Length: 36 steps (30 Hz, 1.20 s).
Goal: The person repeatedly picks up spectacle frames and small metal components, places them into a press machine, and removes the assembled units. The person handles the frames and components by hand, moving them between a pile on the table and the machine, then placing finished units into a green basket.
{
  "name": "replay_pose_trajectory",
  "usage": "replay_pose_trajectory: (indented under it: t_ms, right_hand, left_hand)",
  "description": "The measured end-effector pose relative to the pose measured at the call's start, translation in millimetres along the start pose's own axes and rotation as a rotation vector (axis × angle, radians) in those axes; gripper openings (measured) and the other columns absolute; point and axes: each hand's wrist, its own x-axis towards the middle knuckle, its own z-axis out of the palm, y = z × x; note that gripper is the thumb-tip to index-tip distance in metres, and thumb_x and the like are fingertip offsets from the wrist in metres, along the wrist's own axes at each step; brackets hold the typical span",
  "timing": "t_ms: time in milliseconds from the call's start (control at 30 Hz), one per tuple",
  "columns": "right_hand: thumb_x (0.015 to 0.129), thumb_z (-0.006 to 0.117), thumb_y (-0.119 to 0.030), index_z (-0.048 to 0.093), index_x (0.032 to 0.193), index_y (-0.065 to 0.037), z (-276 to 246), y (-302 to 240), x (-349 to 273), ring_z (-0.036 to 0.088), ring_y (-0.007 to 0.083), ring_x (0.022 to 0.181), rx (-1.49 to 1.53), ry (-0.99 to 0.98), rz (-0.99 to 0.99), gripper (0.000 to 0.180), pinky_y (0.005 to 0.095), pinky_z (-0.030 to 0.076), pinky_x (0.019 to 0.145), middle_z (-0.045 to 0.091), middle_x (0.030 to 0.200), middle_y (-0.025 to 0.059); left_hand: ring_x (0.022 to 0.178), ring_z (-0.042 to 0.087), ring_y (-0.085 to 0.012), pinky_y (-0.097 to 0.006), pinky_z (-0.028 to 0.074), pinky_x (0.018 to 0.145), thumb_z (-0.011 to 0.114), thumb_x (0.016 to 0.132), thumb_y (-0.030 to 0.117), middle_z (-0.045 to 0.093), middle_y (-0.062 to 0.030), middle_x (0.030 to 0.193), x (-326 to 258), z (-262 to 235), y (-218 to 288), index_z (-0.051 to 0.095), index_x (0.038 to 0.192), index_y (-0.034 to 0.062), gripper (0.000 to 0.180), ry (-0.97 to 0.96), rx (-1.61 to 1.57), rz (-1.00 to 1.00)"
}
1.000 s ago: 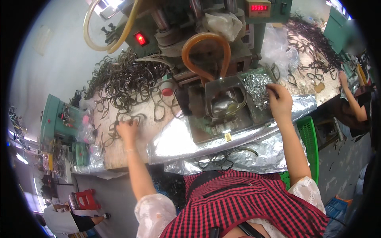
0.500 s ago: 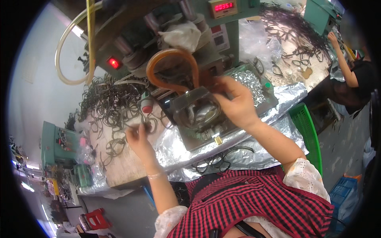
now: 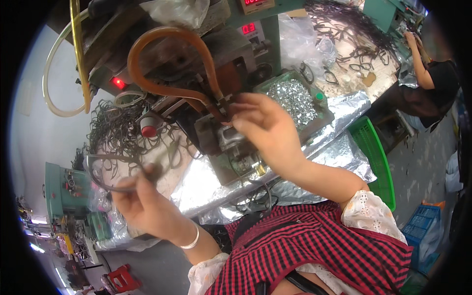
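A dark eyeglass frame (image 3: 112, 189) is pinched in my left hand (image 3: 150, 209), raised over the left part of the worktable, its near end between thumb and fingers. At the machine, my right hand (image 3: 273, 130) has its thumb and fingers apart, curled beside a metal fixture block (image 3: 231, 136). Its fingertips are close to the lower end of an amber hose (image 3: 209, 64); whether they touch it cannot be made out. A small brass-coloured piece (image 3: 259, 168) sits on the fixture's front plate.
Tangled dark frames (image 3: 115, 130) heap at the left behind a red button (image 3: 148, 131). Metal scraps (image 3: 293, 102) fill a green tray at right. Foil (image 3: 196, 184) covers the table's front edge; a green basket (image 3: 376, 157) stands beside it. Another person (image 3: 432, 78) works at far right.
My left hand has come nearer and left, now with an eyeglass frame in it. My right hand has shifted left in the picture, and the view has turned somewhat. The fixture block appears lower.
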Motion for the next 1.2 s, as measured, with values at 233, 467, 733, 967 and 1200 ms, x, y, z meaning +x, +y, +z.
replay_pose_trajectory:
  t_ms: [233,467,733,967,1200]
  right_hand:
    - [0.075,0.069,-0.013,0.068,0.097,-0.004,-89,29,30,0.047,0.0355,0.125,-1.488,0.121,-0.436,0.024,0.0462,0.044,0.098,0.058,0.125,0.0141]
    - [0.073,0.073,-0.014,0.067,0.081,-0.007,-139,55,45,0.050,0.0342,0.120,-1.300,0.184,-0.451,0.011,0.0437,0.045,0.094,0.061,0.118,0.0122]
    - [0.076,0.074,-0.017,0.066,0.095,-0.001,-116,53,42,0.039,0.0382,0.131,-1.524,0.055,-0.441,0.027,0.0452,0.038,0.105,0.049,0.135,0.0191]
    - [0.076,0.067,-0.006,0.062,0.088,-0.002,-124,54,36,0.055,0.0354,0.108,-1.557,0.156,-0.629,0.013,0.0443,0.046,0.088,0.062,0.107,0.0143]
    - [0.083,0.063,-0.004,0.066,0.097,0.000,-130,47,41,0.061,0.0318,0.084,-1.334,0.165,-0.590,0.015,0.0381,0.047,0.077,0.064,0.088,0.0139]
  left_hand:
    - [0.084,0.069,-0.0210,-0.028,0.053,0.076,0.069,0.078,-0.010,0.070,-0.0133,0.090,-31,57,-4,0.061,0.094,-0.0034,0.019,-0.358,0.095,-0.186]
    - [0.079,0.069,-0.0173,-0.025,0.051,0.072,0.070,0.078,-0.007,0.071,-0.0129,0.086,-34,58,-21,0.063,0.090,-0.0058,0.014,-0.396,0.190,-0.026]
    - [0.076,0.068,-0.0176,-0.028,0.053,0.068,0.073,0.076,-0.004,0.071,-0.0105,0.090,-29,51,-24,0.064,0.094,-0.0029,0.020,-0.463,0.205,0.085]
    - [0.112,0.061,-0.0295,-0.043,0.043,0.101,0.079,0.071,0.005,0.065,-0.0144,0.117,-74,3,-22,0.060,0.114,-0.0002,0.047,-0.200,0.450,0.300]
    - [0.094,0.058,-0.0184,-0.032,0.046,0.082,0.068,0.086,0.015,0.063,-0.0079,0.105,29,-248,-70,0.060,0.115,0.0006,0.033,0.556,0.674,-0.211]
